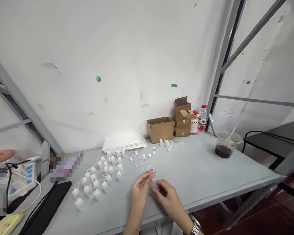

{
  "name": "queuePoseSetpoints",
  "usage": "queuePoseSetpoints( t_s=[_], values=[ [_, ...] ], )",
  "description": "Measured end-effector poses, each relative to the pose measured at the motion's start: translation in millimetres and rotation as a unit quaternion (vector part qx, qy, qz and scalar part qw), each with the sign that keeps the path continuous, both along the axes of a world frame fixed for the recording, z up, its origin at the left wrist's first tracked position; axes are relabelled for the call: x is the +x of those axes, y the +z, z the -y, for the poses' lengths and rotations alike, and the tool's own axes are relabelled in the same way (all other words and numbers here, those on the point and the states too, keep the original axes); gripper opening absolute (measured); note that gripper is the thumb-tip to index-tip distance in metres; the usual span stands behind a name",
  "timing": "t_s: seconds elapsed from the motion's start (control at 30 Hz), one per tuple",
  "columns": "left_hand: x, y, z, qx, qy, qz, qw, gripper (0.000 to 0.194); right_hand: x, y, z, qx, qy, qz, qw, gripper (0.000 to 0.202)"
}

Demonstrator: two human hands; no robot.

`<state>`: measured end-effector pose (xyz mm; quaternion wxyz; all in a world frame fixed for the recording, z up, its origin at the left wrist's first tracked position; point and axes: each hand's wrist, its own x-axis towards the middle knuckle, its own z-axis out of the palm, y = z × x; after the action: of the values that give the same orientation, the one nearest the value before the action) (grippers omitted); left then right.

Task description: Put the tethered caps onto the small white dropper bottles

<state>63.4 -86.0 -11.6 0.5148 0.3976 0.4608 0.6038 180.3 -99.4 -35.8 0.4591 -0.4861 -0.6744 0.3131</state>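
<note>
Near the table's front edge, my right hand point(169, 197) has its fingers wrapped round a small translucent bottle point(154, 185). My left hand point(141, 187) is pinched at the top of that bottle, its fingertips round a small white piece that is mostly hidden. Several white bottles with looped caps point(95, 184) stand in loose rows left of my hands. Beyond my fingers lie several loose white caps with straps point(143, 156). A few bottles without visible caps point(167, 143) lie or stand before the cardboard box.
An open cardboard box point(161, 131), brown paper bags point(182, 122) and a water bottle point(203, 119) stand along the wall. White sheets point(124, 142) are stacked beside the box. A lidded cup with dark drink point(224, 150) is at right; a black pad point(47, 209) lies left.
</note>
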Motion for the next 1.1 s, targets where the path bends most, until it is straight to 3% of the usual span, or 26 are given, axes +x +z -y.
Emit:
queuePoseSetpoints(
  t_s=[0.2, 0.53, 0.67, 0.87, 1.0, 1.1],
  values=[
    [-8, 6.0, 1, 0.020, -0.018, -0.074, 0.997, 0.027, 0, 1.6, 1, -0.009, 0.015, -0.009, 1.000, 0.016],
    [-3, 5.6, -1, -0.018, -0.078, -0.027, 0.996, 0.024, 0, 1.9, 2, -0.011, 0.034, -0.024, 0.999, 0.016],
    [-4, 5.6, -3, -0.016, -0.104, -0.040, 0.994, 0.025, 5, 4.8, 0, -0.060, 0.107, -0.103, 0.987, 0.020],
    [-7, 12.6, 0, -0.030, -0.154, 0.018, 0.987, 0.024, 10, 11.7, -6, -0.130, 0.234, -0.227, 0.936, 0.032],
    [-5, 12.7, 1, -0.062, -0.173, 0.052, 0.982, 0.025, 10, 11.7, -6, -0.138, 0.229, -0.246, 0.932, 0.032],
    [-5, 12.0, 1, -0.076, -0.167, 0.050, 0.982, 0.026, 9, 6.8, -6, -0.128, 0.173, -0.231, 0.949, 0.028]
  ],
)
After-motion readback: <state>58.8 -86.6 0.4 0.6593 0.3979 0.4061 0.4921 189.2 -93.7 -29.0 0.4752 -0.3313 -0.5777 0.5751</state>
